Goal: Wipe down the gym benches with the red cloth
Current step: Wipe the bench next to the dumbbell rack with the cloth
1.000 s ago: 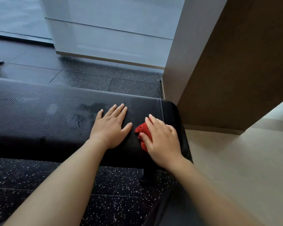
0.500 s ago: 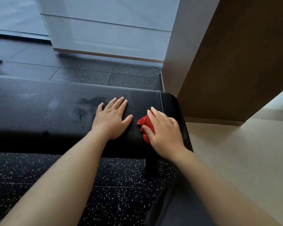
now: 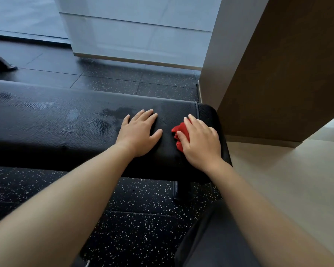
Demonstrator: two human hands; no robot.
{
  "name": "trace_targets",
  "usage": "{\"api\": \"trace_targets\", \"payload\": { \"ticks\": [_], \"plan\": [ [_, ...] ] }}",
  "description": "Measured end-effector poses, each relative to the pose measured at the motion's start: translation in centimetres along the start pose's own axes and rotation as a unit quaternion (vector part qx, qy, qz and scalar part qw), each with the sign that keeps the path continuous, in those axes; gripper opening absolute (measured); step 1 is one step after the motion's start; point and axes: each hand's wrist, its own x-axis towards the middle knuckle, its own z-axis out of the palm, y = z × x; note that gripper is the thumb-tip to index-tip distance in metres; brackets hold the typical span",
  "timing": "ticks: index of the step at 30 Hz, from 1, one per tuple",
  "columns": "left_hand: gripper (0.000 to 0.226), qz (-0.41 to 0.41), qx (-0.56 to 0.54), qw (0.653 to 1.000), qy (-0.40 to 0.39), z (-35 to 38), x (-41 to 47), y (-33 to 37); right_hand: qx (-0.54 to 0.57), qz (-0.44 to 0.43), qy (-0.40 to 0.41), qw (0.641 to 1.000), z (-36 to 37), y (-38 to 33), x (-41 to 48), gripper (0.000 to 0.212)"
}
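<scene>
Now pressing red cloth (image 3: 178,132) beneath right hand (image 3: 201,145), fingers straight and close; peeking out at nine o'clock, perhaps under thumb. Left hand (image 3: 138,132) flat on bench (image 3: 46,122), fingers spread.

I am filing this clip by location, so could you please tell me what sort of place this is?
Most likely a gym: a long black padded bench, black rubber floor tiles flecked with white, and what looks like a machine's foot at the far left edge.
</scene>
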Motion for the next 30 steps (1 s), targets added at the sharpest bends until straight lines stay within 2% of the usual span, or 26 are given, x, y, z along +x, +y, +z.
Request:
{"api": "trace_targets", "payload": {
  "ticks": [2,5,8,11,14,17,20,25,30],
  "plan": [
    [0.056,0.021,-0.008,1.000,-0.013,-0.3,-0.4,-0.4,0.011,-0.033,0.021,0.999,0.1,-0.4,-2.1,0.062],
    [0.052,0.053,0.009,0.998,-0.028,-1.1,-1.4,-2.2,0.006,-0.066,0.049,0.997,0.4,-1.5,-5.2,0.058],
    [0.051,0.057,0.022,0.998,-0.017,-1.3,-2.6,-3.8,-0.009,-0.056,0.070,0.996,0.9,-2.5,-5.9,0.055],
    [0.059,0.052,0.038,0.998,-0.011,-0.9,-2.7,-3.9,-0.019,-0.021,0.073,0.997,1.3,-3.6,-4.1,0.056],
    [0.052,0.048,0.049,0.998,-0.008,-0.7,-2.4,-4.0,-0.009,-0.007,0.026,1.000,1.2,-4.8,-0.9,0.061],
    [0.053,0.043,0.056,0.997,-0.015,-0.7,-2.7,-3.9,-0.021,-0.012,-0.027,0.999,0.9,-5.6,1.9,0.056],
    [0.054,0.037,0.058,0.997,-0.021,-0.8,-2.9,-3.7,-0.039,-0.025,-0.037,0.998,0.8,-5.5,1.5,0.060],
    [0.061,0.034,0.061,0.998,-0.011,-0.7,-2.8,-3.8,-0.030,-0.064,-0.040,0.997,0.2,-5.0,-1.8,0.081],
    [0.071,0.027,0.055,0.998,-0.008,-0.8,-2.8,-3.8,-0.039,-0.035,-0.072,0.996,0.6,-5.4,1.0,0.063]
  ]
}}
